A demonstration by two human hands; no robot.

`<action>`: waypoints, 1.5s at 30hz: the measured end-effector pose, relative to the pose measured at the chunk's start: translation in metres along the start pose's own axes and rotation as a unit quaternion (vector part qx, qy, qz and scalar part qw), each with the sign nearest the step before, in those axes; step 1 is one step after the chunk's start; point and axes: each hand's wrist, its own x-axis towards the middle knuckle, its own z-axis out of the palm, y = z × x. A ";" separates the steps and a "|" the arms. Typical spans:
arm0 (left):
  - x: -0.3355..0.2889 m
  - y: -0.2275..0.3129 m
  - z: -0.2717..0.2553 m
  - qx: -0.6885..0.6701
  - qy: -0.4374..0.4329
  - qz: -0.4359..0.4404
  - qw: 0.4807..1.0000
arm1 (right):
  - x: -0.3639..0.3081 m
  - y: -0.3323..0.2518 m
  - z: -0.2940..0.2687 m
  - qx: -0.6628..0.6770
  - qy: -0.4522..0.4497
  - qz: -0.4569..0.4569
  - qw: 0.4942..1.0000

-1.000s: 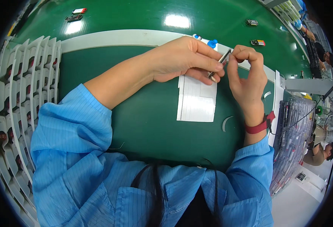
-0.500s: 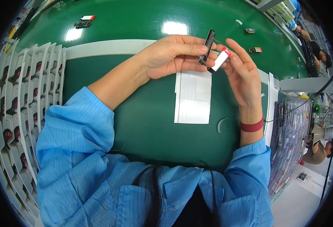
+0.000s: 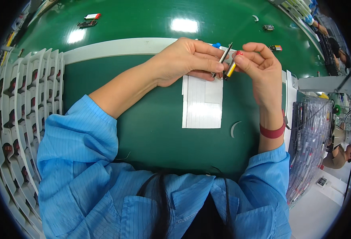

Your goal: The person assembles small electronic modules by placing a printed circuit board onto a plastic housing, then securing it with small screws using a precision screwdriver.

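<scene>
My left hand (image 3: pixel 193 61) pinches a thin circuit board (image 3: pixel 225 57), which is turned edge-on with its top tilted to the right. Just beside it, my right hand (image 3: pixel 259 65) grips a small battery (image 3: pixel 231 69) by its red end; a yellow side and a dark lower end show. Thin wires seem to run between board and battery, though the fingers hide part of them. Below both hands a white paper sheet (image 3: pixel 202 104) lies on the green mat (image 3: pixel 151 119). A blue object (image 3: pixel 216 45) peeks out behind my left fingers.
Stacked white trays (image 3: pixel 28 119) holding dark red parts stand at left, clear plastic trays (image 3: pixel 311 147) at right. Beyond the white rail (image 3: pixel 107 49), batteries (image 3: pixel 92 16) and boards (image 3: pixel 88 24) lie on the green surface. A curved white strip (image 3: pixel 234 129) rests on the mat. Other people appear far right.
The board has turned from its face to its edge. The battery has rolled from its white face to its yellow side. My right hand has shifted slightly right.
</scene>
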 end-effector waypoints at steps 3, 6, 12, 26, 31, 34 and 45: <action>-0.002 -0.003 0.001 0.016 0.014 0.006 1.000 | -0.001 0.001 0.008 -0.021 0.025 -0.018 0.999; -0.002 -0.004 0.003 0.022 0.017 0.010 1.000 | -0.004 0.003 0.011 -0.036 0.042 -0.034 0.998; -0.001 -0.004 0.002 0.045 0.022 0.013 0.999 | -0.002 0.006 0.012 -0.047 0.045 -0.060 0.996; -0.001 -0.004 0.000 0.013 -0.008 -0.006 1.000 | -0.009 0.000 0.017 -0.131 0.048 -0.096 0.986; -0.003 -0.009 0.005 0.055 0.021 0.049 0.997 | -0.005 0.003 0.017 -0.120 0.054 -0.098 0.986; -0.006 -0.016 0.013 0.111 0.048 0.121 0.985 | -0.007 0.006 0.016 -0.090 0.058 -0.087 0.990; -0.009 -0.024 0.024 0.309 0.145 0.291 0.894 | -0.010 -0.002 0.026 -0.025 0.077 -0.050 0.995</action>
